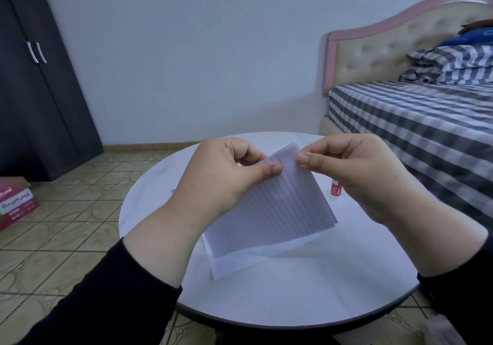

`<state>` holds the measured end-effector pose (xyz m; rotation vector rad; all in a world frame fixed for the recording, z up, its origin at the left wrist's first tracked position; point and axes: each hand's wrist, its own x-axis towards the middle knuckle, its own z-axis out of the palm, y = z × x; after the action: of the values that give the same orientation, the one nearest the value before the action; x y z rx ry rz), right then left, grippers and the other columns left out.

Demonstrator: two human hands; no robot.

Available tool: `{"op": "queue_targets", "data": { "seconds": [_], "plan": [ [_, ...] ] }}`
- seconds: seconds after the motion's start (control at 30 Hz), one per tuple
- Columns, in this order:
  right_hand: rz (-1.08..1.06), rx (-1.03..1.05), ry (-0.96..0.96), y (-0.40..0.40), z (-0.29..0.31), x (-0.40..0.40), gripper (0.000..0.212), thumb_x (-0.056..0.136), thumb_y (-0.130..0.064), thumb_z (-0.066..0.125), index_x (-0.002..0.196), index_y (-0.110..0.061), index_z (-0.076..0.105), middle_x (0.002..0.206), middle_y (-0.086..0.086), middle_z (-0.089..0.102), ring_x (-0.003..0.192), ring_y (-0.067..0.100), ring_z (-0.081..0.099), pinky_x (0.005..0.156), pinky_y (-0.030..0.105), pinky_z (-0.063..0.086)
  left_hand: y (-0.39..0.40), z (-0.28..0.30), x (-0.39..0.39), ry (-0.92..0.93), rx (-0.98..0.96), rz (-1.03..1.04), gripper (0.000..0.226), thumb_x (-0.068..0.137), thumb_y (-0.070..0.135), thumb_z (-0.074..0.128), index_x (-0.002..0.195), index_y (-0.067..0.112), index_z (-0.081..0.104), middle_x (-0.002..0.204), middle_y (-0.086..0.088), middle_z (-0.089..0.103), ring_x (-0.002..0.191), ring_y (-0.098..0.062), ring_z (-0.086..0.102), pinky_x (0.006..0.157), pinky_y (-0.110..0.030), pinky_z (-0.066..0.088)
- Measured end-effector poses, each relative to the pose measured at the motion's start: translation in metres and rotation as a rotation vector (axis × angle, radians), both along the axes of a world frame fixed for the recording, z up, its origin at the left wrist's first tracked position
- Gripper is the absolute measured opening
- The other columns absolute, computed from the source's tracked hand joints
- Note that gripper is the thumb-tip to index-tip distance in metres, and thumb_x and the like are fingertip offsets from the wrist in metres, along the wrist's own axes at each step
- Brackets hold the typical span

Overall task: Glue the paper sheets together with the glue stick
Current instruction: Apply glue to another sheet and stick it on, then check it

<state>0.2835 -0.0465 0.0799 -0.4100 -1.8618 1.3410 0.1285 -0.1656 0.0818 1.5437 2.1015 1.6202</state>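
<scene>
A few lined white paper sheets (269, 211) are held tilted above the round white table (293, 296). My left hand (218, 174) pinches their upper left edge with thumb on top. My right hand (357, 174) pinches the top corner of the sheets between thumb and forefinger. Under the lifted sheets, more lined paper (240, 262) lies flat on the table. A red glue stick (335, 187) stands upright on the table, partly hidden behind my right hand.
A bed with a checked sheet (416, 120) stands close to the table on the right. A dark wardrobe (34, 83) is at the far left, with a pink box (16, 200) on the tiled floor.
</scene>
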Motion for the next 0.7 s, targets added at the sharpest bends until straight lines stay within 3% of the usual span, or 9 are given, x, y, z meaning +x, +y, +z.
{"op": "queue_targets", "data": {
  "seconds": [0.1,0.17,0.23,0.33,0.43,0.53,0.63,0.7],
  "plan": [
    [0.030,-0.004,0.016,0.001,0.001,0.002,0.015,0.075,-0.023,0.073,0.075,-0.009,0.077,0.081,0.004,0.076,0.085,0.015,0.071,0.072,0.021,0.053,-0.004,0.002,0.001,-0.021,0.027,-0.005,0.016,0.071,0.030,0.084,0.065,0.019,0.074,0.065,0.009,0.068,0.060,0.000,0.056,0.055,-0.011,0.038],
    [0.046,-0.023,0.041,0.000,0.004,0.002,0.027,0.066,-0.031,0.072,0.075,-0.006,0.075,0.080,0.006,0.074,0.083,0.016,0.068,0.088,0.030,0.052,-0.008,0.004,0.002,-0.030,0.035,-0.006,0.015,0.071,0.031,0.084,0.063,0.022,0.074,0.063,0.013,0.066,0.059,0.003,0.056,0.053,-0.009,0.038],
    [0.083,-0.041,0.046,-0.001,0.007,0.001,0.029,0.064,-0.031,0.072,0.073,-0.004,0.074,0.079,0.009,0.072,0.081,0.017,0.065,0.087,0.026,0.050,-0.012,0.007,0.002,-0.038,0.040,-0.016,0.013,0.071,0.032,0.082,0.064,0.025,0.074,0.064,0.015,0.067,0.060,0.005,0.057,0.055,-0.008,0.038],
    [0.136,-0.068,0.022,-0.004,0.011,0.002,0.025,0.065,-0.027,0.069,0.074,-0.004,0.074,0.079,0.009,0.072,0.076,0.013,0.063,0.063,0.009,0.046,-0.019,0.009,0.003,-0.034,0.042,-0.048,0.011,0.073,0.031,0.082,0.067,0.025,0.075,0.068,0.014,0.069,0.065,0.005,0.060,0.060,-0.006,0.040],
    [0.135,-0.076,0.008,-0.007,0.014,0.002,0.030,0.064,-0.028,0.069,0.077,-0.001,0.073,0.079,0.011,0.073,0.071,0.012,0.063,0.057,0.007,0.044,-0.023,0.010,0.005,-0.009,0.056,-0.074,0.010,0.075,0.028,0.080,0.071,0.020,0.076,0.075,0.010,0.072,0.072,0.002,0.063,0.064,-0.006,0.041],
    [0.092,-0.040,0.008,-0.009,0.015,0.003,0.024,0.067,-0.025,0.071,0.075,-0.002,0.074,0.078,0.011,0.074,0.071,0.015,0.065,0.068,0.014,0.049,-0.024,0.008,0.007,0.022,0.083,-0.081,0.006,0.077,0.026,0.079,0.074,0.023,0.074,0.076,0.012,0.071,0.075,0.003,0.064,0.067,-0.005,0.041],
    [0.033,0.034,0.025,-0.012,0.015,0.004,0.006,0.078,-0.012,0.073,0.081,-0.009,0.076,0.083,0.013,0.075,0.084,0.027,0.070,0.088,0.035,0.054,-0.024,0.007,0.010,0.052,0.125,-0.074,0.008,0.078,0.021,0.079,0.077,0.024,0.071,0.076,0.016,0.070,0.078,0.001,0.063,0.070,-0.005,0.041],
    [-0.002,0.060,0.065,-0.016,0.015,0.005,0.006,0.080,-0.010,0.075,0.083,-0.016,0.075,0.079,0.011,0.075,0.084,0.027,0.071,0.089,0.039,0.054,-0.024,0.007,0.011,0.045,0.141,-0.074,0.010,0.078,0.023,0.079,0.078,0.025,0.069,0.076,0.016,0.069,0.078,0.000,0.063,0.067,-0.006,0.041]
  ]
}}
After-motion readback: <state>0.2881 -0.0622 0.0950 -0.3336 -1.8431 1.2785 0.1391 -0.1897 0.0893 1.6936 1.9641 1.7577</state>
